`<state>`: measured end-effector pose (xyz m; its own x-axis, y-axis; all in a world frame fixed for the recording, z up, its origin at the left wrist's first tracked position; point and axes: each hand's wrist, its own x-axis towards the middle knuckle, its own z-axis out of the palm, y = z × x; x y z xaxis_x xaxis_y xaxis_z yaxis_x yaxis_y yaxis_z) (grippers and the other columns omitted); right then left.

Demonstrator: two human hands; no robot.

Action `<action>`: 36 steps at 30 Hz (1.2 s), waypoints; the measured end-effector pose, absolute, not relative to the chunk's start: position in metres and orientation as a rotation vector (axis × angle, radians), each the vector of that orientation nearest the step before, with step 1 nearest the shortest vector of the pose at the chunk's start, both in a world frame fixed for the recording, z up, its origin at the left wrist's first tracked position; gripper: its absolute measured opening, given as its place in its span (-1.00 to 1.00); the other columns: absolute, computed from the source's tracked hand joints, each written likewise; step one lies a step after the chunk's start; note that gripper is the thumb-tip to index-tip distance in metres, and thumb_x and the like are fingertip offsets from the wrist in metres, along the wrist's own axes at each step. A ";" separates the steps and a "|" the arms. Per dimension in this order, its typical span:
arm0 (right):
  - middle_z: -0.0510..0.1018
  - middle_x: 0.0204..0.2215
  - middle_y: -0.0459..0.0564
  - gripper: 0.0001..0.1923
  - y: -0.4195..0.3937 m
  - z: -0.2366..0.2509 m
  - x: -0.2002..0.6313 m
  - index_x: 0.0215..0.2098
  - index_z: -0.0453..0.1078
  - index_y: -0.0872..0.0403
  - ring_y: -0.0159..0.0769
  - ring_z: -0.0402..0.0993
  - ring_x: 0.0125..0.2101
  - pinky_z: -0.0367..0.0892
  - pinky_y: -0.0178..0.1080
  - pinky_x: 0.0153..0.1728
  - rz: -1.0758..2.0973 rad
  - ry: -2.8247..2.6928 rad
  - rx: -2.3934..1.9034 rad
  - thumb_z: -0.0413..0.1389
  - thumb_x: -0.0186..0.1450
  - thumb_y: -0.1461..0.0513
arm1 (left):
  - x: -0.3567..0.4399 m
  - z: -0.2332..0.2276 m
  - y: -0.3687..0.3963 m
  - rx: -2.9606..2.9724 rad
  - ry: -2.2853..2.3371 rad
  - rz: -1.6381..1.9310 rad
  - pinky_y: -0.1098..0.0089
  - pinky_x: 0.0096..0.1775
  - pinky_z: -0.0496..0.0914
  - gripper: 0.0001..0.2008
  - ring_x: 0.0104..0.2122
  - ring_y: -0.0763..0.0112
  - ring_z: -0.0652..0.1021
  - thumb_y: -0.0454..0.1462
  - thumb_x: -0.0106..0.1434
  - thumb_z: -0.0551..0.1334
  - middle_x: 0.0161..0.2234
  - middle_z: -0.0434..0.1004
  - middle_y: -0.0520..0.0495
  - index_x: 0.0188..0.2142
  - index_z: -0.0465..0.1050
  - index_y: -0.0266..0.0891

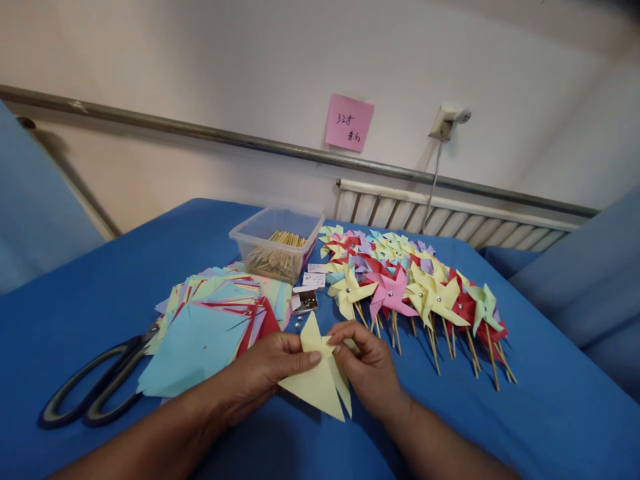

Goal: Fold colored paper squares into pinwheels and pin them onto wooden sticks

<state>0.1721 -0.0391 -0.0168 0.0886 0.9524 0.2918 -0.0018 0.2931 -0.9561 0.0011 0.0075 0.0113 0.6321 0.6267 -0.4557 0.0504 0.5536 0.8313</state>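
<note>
A pale yellow sheet of paper [320, 387], slit from its corners, is held up over the blue cloth between both hands. My left hand [273, 363] grips it from the left, with the thumb flat on the front near the middle. On the other side, my right hand [367, 367] pinches a corner of the paper that is bent in toward the centre. One pointed corner stands up between the hands. Just beyond the paper lie a few small metal pins [299, 321] and a small open box [305, 301] of dark metal pieces.
A stack of coloured paper [200, 343] lies at left, with large scissors [95, 383] partly under it. Behind stands a clear plastic tub [280, 247] of thin sticks. Rows of finished pinwheels [390, 293] cover the right. A radiator [450, 217] runs along the wall.
</note>
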 end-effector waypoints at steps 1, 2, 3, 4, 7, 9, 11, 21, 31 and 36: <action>0.51 -0.34 -0.06 -0.86 -0.039 -0.016 0.172 -0.40 0.44 0.02 -0.27 0.44 -0.26 0.30 -0.24 -0.21 0.894 -1.287 -1.018 0.09 0.17 0.37 | 0.001 0.011 0.007 0.942 0.848 0.390 0.48 -0.46 0.26 -0.68 -0.54 0.46 0.47 -0.10 -0.07 0.43 -0.55 0.56 -0.02 -0.46 0.54 -0.34; 0.51 -0.34 -0.06 -0.83 -0.040 -0.015 0.172 -0.40 0.44 0.02 -0.27 0.44 -0.27 0.30 -0.23 -0.21 0.862 -1.306 -1.017 0.08 0.17 0.39 | 0.002 0.011 0.007 0.944 0.856 0.386 0.47 -0.45 0.27 -0.66 -0.54 0.45 0.48 -0.09 -0.09 0.43 -0.54 0.57 -0.03 -0.46 0.54 -0.34; 0.51 -0.33 -0.05 -0.81 -0.040 -0.015 0.172 -0.39 0.45 0.01 -0.27 0.45 -0.27 0.31 -0.22 -0.20 0.841 -1.318 -1.015 0.07 0.17 0.40 | 0.002 0.011 0.008 0.944 0.859 0.382 0.47 -0.44 0.28 -0.65 -0.53 0.43 0.49 -0.08 -0.09 0.43 -0.53 0.58 -0.04 -0.45 0.55 -0.34; 0.51 -0.33 -0.05 -0.79 -0.040 -0.015 0.172 -0.39 0.45 0.01 -0.27 0.45 -0.27 0.31 -0.22 -0.20 0.826 -1.323 -1.014 0.06 0.16 0.41 | 0.002 0.011 0.008 0.942 0.856 0.375 0.46 -0.42 0.29 -0.65 -0.51 0.42 0.50 -0.08 -0.10 0.44 -0.52 0.59 -0.05 -0.45 0.55 -0.34; 0.52 -0.34 -0.06 -0.78 -0.041 -0.015 0.172 -0.39 0.46 0.01 -0.27 0.46 -0.27 0.32 -0.22 -0.20 0.806 -1.336 -1.008 0.06 0.16 0.43 | 0.002 0.011 0.008 0.938 0.843 0.367 0.45 -0.41 0.31 -0.66 -0.51 0.40 0.52 -0.10 -0.10 0.44 -0.51 0.61 -0.05 -0.43 0.55 -0.34; 0.52 -0.34 -0.06 -0.78 -0.041 -0.015 0.172 -0.39 0.46 0.01 -0.28 0.46 -0.27 0.32 -0.22 -0.20 0.801 -1.346 -1.006 0.06 0.16 0.43 | 0.002 0.011 0.008 0.946 0.837 0.367 0.45 -0.41 0.31 -0.68 -0.51 0.41 0.52 -0.11 -0.07 0.43 -0.50 0.61 -0.05 -0.42 0.55 -0.33; 0.52 -0.34 -0.06 -0.78 -0.041 -0.015 0.172 -0.40 0.46 0.01 -0.28 0.46 -0.27 0.32 -0.22 -0.19 0.798 -1.354 -1.003 0.06 0.16 0.43 | 0.001 0.010 0.008 0.949 0.830 0.359 0.45 -0.41 0.31 -0.69 -0.50 0.40 0.52 -0.12 -0.06 0.42 -0.49 0.62 -0.07 -0.42 0.55 -0.34; 0.53 -0.33 -0.05 -0.76 -0.042 -0.013 0.173 -0.41 0.47 -0.01 -0.27 0.47 -0.26 0.32 -0.21 -0.20 0.830 -1.349 -0.976 0.05 0.17 0.43 | 0.001 0.011 0.006 0.978 0.829 0.346 0.43 -0.39 0.33 -0.75 -0.50 0.37 0.53 -0.15 -0.04 0.40 -0.50 0.62 -0.05 -0.43 0.57 -0.29; 0.52 -0.32 -0.04 -0.78 -0.042 -0.013 0.173 -0.46 0.46 0.01 -0.27 0.47 -0.25 0.31 -0.21 -0.18 0.882 -1.342 -0.972 0.06 0.18 0.42 | 0.001 0.013 0.006 1.040 0.870 0.337 0.44 -0.42 0.30 -0.73 -0.50 0.37 0.51 -0.13 -0.06 0.40 -0.50 0.61 -0.04 -0.43 0.55 -0.29; 0.52 -0.32 -0.04 -0.79 -0.043 -0.014 0.172 -0.48 0.47 0.01 -0.27 0.46 -0.25 0.30 -0.22 -0.18 0.900 -1.369 -0.968 0.07 0.19 0.40 | 0.001 0.013 0.005 1.057 0.923 0.343 0.46 -0.48 0.26 -0.77 -0.57 0.42 0.47 -0.17 -0.08 0.39 -0.55 0.58 -0.01 -0.46 0.55 -0.30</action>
